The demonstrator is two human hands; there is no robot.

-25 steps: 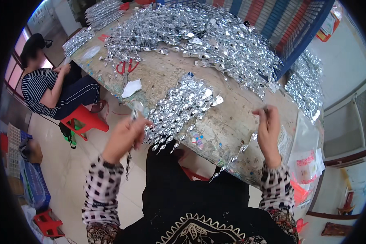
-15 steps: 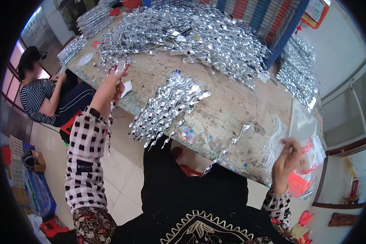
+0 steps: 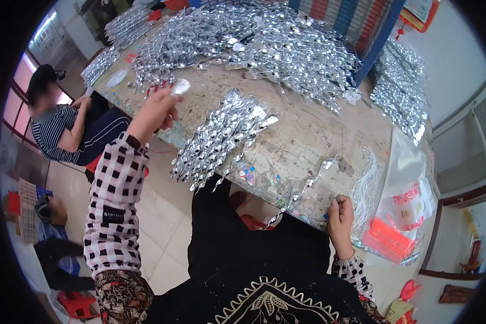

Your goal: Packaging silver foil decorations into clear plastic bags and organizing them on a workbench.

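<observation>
Up at the far left of the head view, the left hand (image 3: 155, 112) is stretched out over the table (image 3: 329, 135), its fingers closed in a pinch on a small silvery piece (image 3: 180, 87) that sticks out just above the fingertips. That piece sits right beside a pair of red-handled scissors (image 3: 157, 88) lying on the tabletop, near the edge of the big heap of silver spiral ornaments (image 3: 264, 43) that fills the far side. A smaller pile of the same spirals (image 3: 221, 135) lies in the middle of the table, to the right of the left hand and hanging over the near edge.

At the near right edge, the right hand (image 3: 341, 216) rests against the table with its fingers curled together; whether they pinch anything cannot be told. A single silver spiral strip (image 3: 302, 189) runs slanting across the table just to the left of this hand, apart from it. A bundle of white threads (image 3: 364, 189) lies just beyond the hand, and further right are a clear plastic bag (image 3: 410, 178) and a red packet (image 3: 389, 237). At the far left another person in a striped top (image 3: 51, 129) sits by the table.
</observation>
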